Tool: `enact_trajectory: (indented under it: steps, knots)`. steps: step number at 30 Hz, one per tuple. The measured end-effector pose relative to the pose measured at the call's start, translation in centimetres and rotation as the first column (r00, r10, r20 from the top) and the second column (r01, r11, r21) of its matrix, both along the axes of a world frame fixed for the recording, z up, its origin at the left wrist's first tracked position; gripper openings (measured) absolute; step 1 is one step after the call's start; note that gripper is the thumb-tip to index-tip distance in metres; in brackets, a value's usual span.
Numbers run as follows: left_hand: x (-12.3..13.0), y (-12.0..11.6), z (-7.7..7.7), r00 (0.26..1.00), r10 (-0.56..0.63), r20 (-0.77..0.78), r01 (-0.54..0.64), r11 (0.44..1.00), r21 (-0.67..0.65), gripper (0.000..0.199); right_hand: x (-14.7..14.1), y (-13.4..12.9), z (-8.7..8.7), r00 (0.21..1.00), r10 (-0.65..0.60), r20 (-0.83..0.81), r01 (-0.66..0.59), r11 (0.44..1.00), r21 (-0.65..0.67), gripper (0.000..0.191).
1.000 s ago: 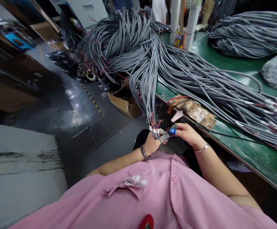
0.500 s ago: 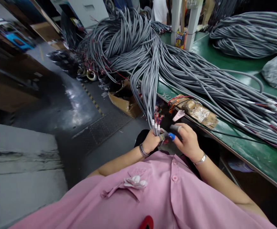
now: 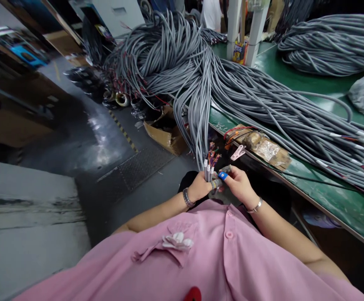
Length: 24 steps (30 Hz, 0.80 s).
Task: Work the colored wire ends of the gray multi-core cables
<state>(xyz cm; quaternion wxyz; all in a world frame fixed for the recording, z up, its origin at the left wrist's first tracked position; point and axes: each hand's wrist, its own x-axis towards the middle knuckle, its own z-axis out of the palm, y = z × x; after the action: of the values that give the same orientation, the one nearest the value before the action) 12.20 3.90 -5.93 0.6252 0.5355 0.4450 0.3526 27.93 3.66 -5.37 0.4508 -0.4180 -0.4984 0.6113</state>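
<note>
My left hand is closed around several grey cables, whose ends stand up from the fist. White bands wrap these ends, and thin coloured wires fan out above them. Close beside it, my right hand is closed in a pinch, blue wrapping on the thumb and a grey covering on a fingertip. What lies between those fingers is too small to make out. From the fist the held cables run up to a large heap of grey cable.
A green table runs along the right, bearing more cables and a taped wooden block. A pink clip sits at its edge. Below stands an open cardboard box. A white surface lies at left.
My right hand has come in towards the left one, and its raised fingers have closed into a pinch. The left hand keeps its hold on the cables.
</note>
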Motion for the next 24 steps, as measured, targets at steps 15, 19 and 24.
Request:
enact_trajectory:
  steps: [15, 19, 24]
  knots:
    - [0.9, 0.1, -0.7, 0.902, 0.336, 0.273, -0.289, 0.937, -0.197, 0.034, -0.2, 0.3, -1.1, 0.976, -0.216, 0.015, 0.216, 0.975, -0.056, 0.026]
    - [0.7, 0.2, -0.5, 0.886, 0.374, 0.273, -0.326, 0.923, -0.205, 0.034, -0.1, 0.3, -1.5, 0.975, -0.216, -0.048, 0.212, 0.974, -0.083, 0.024]
    - [0.6, 0.2, -0.4, 0.906, 0.350, 0.239, -0.312, 0.932, -0.186, 0.032, 0.0, 0.6, -0.8, 0.991, -0.128, -0.033, 0.124, 0.988, -0.093, 0.026]
